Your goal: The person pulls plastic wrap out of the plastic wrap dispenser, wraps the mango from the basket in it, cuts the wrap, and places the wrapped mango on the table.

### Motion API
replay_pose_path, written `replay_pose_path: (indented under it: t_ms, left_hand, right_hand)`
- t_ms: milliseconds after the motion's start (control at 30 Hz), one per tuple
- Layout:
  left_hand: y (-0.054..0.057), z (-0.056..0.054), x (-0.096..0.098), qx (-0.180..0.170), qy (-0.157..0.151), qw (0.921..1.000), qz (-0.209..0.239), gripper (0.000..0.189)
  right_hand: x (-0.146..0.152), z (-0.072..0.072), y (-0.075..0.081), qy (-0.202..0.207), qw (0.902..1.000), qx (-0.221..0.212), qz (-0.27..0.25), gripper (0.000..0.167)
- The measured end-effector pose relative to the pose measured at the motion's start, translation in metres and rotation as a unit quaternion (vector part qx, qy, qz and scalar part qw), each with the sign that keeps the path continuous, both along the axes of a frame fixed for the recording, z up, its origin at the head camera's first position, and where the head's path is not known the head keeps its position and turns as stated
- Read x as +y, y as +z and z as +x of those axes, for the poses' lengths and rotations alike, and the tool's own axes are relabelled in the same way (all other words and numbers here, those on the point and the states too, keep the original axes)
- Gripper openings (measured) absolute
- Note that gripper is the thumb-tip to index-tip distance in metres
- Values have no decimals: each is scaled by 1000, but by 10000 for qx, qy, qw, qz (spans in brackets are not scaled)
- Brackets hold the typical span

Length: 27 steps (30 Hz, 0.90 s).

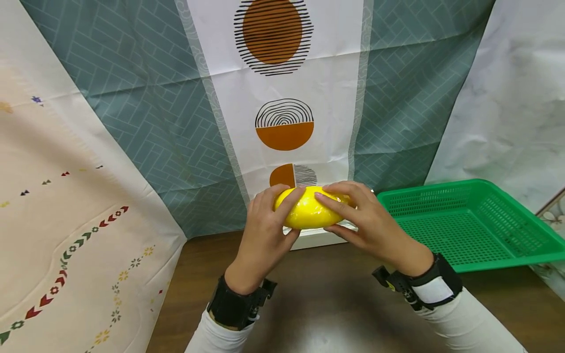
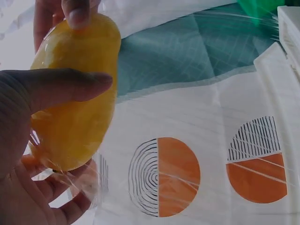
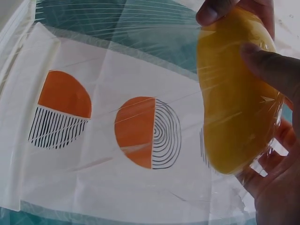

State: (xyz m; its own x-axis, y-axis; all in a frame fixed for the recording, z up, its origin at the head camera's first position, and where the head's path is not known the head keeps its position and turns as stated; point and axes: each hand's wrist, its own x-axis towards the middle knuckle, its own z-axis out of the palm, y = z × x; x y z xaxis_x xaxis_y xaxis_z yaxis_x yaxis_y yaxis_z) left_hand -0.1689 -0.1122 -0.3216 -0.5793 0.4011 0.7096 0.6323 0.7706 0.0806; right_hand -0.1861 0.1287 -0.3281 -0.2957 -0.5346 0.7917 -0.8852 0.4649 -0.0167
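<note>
A glossy yellow mango [image 1: 311, 212] is held up in front of me by both hands, with clear plastic film over its skin. My left hand [image 1: 266, 226] grips its left end and my right hand [image 1: 368, 215] its right end. In the left wrist view the left thumb lies across the mango [image 2: 79, 122]. Sheer film [image 3: 187, 61] stretches between the mango and a white cling film dispenser [image 3: 40, 93] in the right wrist view. Behind the hands, the same dispenser [image 1: 315, 239] is partly hidden in the head view.
A green plastic basket [image 1: 474, 189] stands to the right on the brown wooden table [image 1: 309, 304]. Patterned cloth [image 1: 154, 122] hangs behind, and a pale printed cloth [image 1: 79, 196] rises along the left side.
</note>
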Motion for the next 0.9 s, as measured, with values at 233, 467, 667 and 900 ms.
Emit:
replay_pose_path:
  t_ms: [233, 467, 667, 900]
  left_hand:
    - [-1, 12, -4, -132, -11, 9994, -331, 80]
    - [-5, 25, -7, -435, -63, 9978, -499, 77]
    - [-10, 32, -8, -777, -182, 9954, -522, 75]
    - [-18, 39, -10, -1365, -241, 9883, -638, 81]
  right_hand:
    - [4, 10, -6, 1, 9993, -272, 253, 59]
    - [6, 17, -17, 197, 9982, -441, 367, 58]
    - [9, 24, -23, 389, 9946, -839, 462, 61]
    - [12, 30, -32, 527, 9891, -1240, 600, 69]
